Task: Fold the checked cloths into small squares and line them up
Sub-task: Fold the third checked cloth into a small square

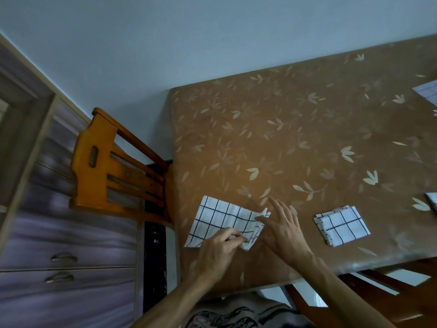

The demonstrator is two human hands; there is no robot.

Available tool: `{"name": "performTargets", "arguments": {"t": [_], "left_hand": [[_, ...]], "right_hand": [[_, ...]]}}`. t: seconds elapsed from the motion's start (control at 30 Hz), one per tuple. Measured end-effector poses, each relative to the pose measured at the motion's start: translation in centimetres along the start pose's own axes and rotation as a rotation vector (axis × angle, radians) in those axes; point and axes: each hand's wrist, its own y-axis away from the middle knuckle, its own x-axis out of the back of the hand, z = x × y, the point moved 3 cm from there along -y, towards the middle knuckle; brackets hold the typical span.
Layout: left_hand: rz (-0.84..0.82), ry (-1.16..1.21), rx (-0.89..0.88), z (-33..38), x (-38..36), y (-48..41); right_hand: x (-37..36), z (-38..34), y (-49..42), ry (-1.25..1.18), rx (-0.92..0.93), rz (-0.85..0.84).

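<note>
A white checked cloth (220, 218), folded into a long strip, lies near the table's left front corner. My left hand (218, 249) pinches its front edge near the right end. At that right end my right hand (282, 229) pinches the bunched folds between thumb and forefinger, its other fingers spread. To the right lies a checked cloth folded into a small square (343, 225). The edge of another checked cloth (434, 200) shows at the right border, and a further one (428, 92) sits at the far right.
The table (307, 129) has a brown leaf-patterned cover. A wooden chair (111, 166) stands against its left side, with a purple drawer unit (66, 245) beyond. Another chair's wood (369, 294) shows under the front edge.
</note>
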Motion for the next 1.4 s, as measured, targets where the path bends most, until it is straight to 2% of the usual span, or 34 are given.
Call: {"name": "performTargets", "arguments": {"t": [0.2,0.37,0.6,0.8,1.03,1.1,1.2,1.4], "left_hand": [[0.033,-0.072,-0.144,0.3,1.2,-0.5],[0.090,-0.105,-0.126,-0.3,2.6,-1.2],[0.020,-0.044,-0.057,-1.7,1.3,0.8],[-0.050,0.139,0.107,-3.2,-0.3,3.2],[0.043,0.389,0.370,-4.3,0.0,3.9],[0.053,0.427,0.422,-4.6,0.2,3.7],[-0.073,0.455,0.474,-5.9,-0.7,3.6],[-0.133,0.247,0.464,-8.1,-1.8,3.1]], "right_hand": [[0.9,-1.1,-1.2,-0.001,0.216,0.058],[1.6,-1.0,-0.5,-0.047,0.116,0.200],[-0.5,-1.1,1.1,-0.133,0.131,0.018],[-1.6,-0.2,2.1,-0.158,0.159,-0.150],[-2.3,1.1,2.0,-0.124,0.132,-0.253],[-2.2,0.9,1.4,-0.198,0.104,-0.267],[-1.6,0.9,0.6,-0.421,-0.014,-0.290],[-1.9,1.4,0.6,-0.667,-0.160,-0.312]]}}
